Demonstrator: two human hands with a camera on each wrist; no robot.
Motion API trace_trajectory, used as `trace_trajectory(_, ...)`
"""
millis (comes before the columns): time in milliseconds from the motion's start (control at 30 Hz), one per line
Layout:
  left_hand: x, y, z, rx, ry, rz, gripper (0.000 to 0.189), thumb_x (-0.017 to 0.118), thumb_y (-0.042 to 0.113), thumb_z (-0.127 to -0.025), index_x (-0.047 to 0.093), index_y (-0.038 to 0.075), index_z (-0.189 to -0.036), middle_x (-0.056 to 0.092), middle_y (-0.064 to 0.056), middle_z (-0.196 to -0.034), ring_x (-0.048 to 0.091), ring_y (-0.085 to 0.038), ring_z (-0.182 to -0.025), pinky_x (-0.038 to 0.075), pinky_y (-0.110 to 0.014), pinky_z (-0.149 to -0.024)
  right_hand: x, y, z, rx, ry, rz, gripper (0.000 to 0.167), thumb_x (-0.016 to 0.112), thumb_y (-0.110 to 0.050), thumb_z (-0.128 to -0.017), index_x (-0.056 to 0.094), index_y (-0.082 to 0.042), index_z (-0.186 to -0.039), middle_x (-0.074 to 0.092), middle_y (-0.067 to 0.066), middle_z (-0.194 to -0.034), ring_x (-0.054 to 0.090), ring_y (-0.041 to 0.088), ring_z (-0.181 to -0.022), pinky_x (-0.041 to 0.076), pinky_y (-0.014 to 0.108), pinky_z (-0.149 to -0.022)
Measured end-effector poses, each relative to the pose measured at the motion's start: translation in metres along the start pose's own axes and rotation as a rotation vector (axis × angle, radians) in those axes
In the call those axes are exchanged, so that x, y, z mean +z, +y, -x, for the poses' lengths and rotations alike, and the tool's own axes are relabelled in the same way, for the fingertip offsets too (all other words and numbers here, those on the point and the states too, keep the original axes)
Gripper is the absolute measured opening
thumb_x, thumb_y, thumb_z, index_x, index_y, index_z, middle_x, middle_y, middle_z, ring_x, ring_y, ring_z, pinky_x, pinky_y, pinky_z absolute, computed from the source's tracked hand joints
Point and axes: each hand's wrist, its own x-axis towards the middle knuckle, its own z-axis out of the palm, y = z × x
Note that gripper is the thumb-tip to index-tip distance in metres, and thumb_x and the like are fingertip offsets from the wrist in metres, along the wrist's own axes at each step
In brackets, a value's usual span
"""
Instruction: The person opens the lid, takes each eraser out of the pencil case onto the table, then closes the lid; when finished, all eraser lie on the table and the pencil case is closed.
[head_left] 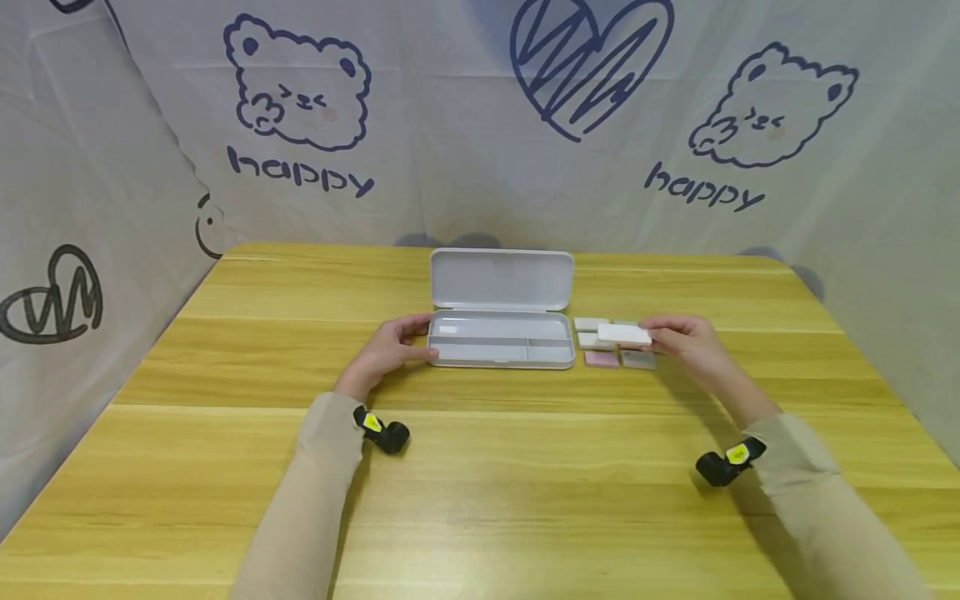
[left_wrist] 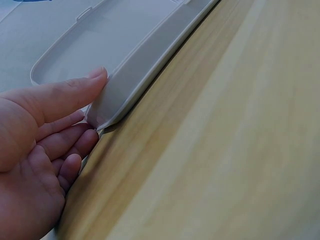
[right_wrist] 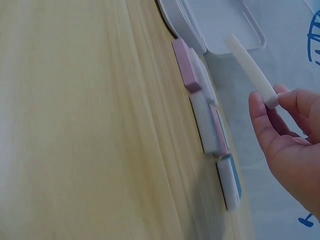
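Note:
An open white pencil case (head_left: 495,327) lies on the table, its lid (head_left: 501,279) tilted up at the back. My left hand (head_left: 386,354) holds its left end; in the left wrist view the thumb (left_wrist: 82,90) lies on the rim and the other fingers curl at the outer corner. With thumb and fingers, my right hand (head_left: 686,337) pinches one end of a white eraser (right_wrist: 252,72), held above the others. Under it several small erasers lie in rows right of the case, among them a pink eraser (head_left: 602,359) and a greyish eraser (head_left: 638,360).
The case's tray is split into a long back compartment and two front ones by thin dividers (head_left: 487,340). A wooden table (head_left: 480,483) stretches out in front. Behind it hangs a white cloth (head_left: 442,125) with bear and heart drawings.

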Motion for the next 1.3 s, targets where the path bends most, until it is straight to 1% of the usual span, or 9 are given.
trace_trajectory(233, 0.000, 0.001, 0.000, -0.003, -0.006, 0.000, 0.060, 0.067, 0.001, -0.077, 0.040, -0.005, -0.130, 0.046, -0.021, -0.126, 0.041, -0.029, -0.115, 0.032, -0.039, -0.095, -0.023, -0.001, 0.011, 0.010, 0.007, -0.067, 0.032, 0.043, 0.008, -0.089, 0.071, -0.007, -0.086, 0.065, -0.002, -0.092, 0.059, 0.007, -0.083, 0.049, 0.020, -0.070)
trace_trajectory(400, -0.001, 0.001, 0.001, -0.010, -0.009, 0.000, 0.061, 0.067, 0.001, -0.076, 0.040, -0.004, -0.130, 0.045, -0.020, -0.127, 0.040, -0.029, -0.116, 0.030, -0.040, -0.097, -0.040, -0.001, 0.018, 0.031, 0.019, -0.106, 0.031, 0.044, 0.008, -0.089, 0.071, -0.006, -0.088, 0.064, 0.000, -0.092, 0.060, 0.009, -0.079, 0.049, 0.019, -0.069)
trace_trajectory(700, -0.001, 0.004, 0.002, -0.021, -0.018, 0.015, 0.062, 0.067, 0.002, -0.077, 0.038, -0.005, -0.132, 0.043, -0.022, -0.129, 0.038, -0.031, -0.117, 0.028, -0.041, -0.098, -0.064, 0.004, 0.028, 0.065, 0.005, -0.093, 0.033, 0.042, 0.012, -0.088, 0.070, -0.005, -0.086, 0.066, -0.001, -0.090, 0.061, 0.010, -0.076, 0.049, 0.020, -0.068)
trace_trajectory(867, -0.001, 0.003, 0.001, -0.023, -0.021, 0.024, 0.063, 0.067, 0.001, -0.077, 0.036, -0.006, -0.132, 0.041, -0.023, -0.130, 0.037, -0.032, -0.118, 0.027, -0.042, -0.099, -0.073, 0.006, 0.030, 0.079, -0.008, -0.092, 0.036, 0.039, 0.013, -0.088, 0.070, -0.005, -0.085, 0.066, 0.000, -0.089, 0.062, 0.012, -0.075, 0.049, 0.020, -0.068)
trace_trajectory(967, -0.001, 0.004, 0.001, -0.026, -0.019, 0.017, 0.063, 0.067, 0.002, -0.077, 0.037, -0.005, -0.132, 0.043, -0.022, -0.129, 0.038, -0.031, -0.117, 0.028, -0.041, -0.098, -0.076, 0.008, 0.031, 0.103, -0.010, -0.085, 0.035, 0.039, 0.013, -0.088, 0.070, -0.004, -0.084, 0.066, 0.001, -0.088, 0.062, 0.013, -0.074, 0.049, 0.021, -0.068)
trace_trajectory(1133, 0.000, 0.004, 0.001, -0.012, -0.010, 0.007, 0.061, 0.067, 0.000, -0.077, 0.039, -0.005, -0.131, 0.045, -0.022, -0.127, 0.040, -0.030, -0.116, 0.030, -0.039, -0.096, -0.080, 0.010, 0.031, 0.135, -0.024, -0.069, 0.035, 0.040, 0.013, -0.088, 0.070, -0.004, -0.084, 0.066, 0.002, -0.088, 0.062, 0.014, -0.074, 0.050, 0.021, -0.068)
trace_trajectory(1200, 0.000, 0.003, 0.001, -0.008, -0.007, 0.009, 0.060, 0.067, 0.000, -0.076, 0.040, -0.006, -0.130, 0.046, -0.022, -0.126, 0.041, -0.030, -0.115, 0.031, -0.039, -0.096, -0.080, 0.010, 0.030, 0.148, -0.019, -0.043, 0.034, 0.042, 0.013, -0.087, 0.071, -0.005, -0.084, 0.066, 0.002, -0.088, 0.062, 0.013, -0.074, 0.050, 0.021, -0.068)
trace_trajectory(1233, 0.000, 0.003, 0.001, -0.007, -0.006, 0.009, 0.060, 0.066, 0.000, -0.076, 0.040, -0.006, -0.130, 0.046, -0.022, -0.126, 0.041, -0.030, -0.115, 0.031, -0.038, -0.095, -0.080, 0.010, 0.030, 0.157, -0.011, -0.018, 0.032, 0.044, 0.012, -0.086, 0.071, -0.006, -0.085, 0.066, 0.002, -0.087, 0.061, 0.012, -0.074, 0.050, 0.021, -0.067)
trace_trajectory(1300, 0.000, 0.002, 0.001, -0.009, -0.006, 0.010, 0.060, 0.066, 0.000, -0.076, 0.040, -0.006, -0.130, 0.046, -0.022, -0.126, 0.041, -0.030, -0.115, 0.031, -0.038, -0.095, -0.081, 0.009, 0.030, 0.171, 0.007, 0.101, 0.027, 0.051, 0.009, -0.084, 0.071, -0.010, -0.086, 0.065, -0.002, -0.086, 0.060, 0.008, -0.074, 0.049, 0.020, -0.065)
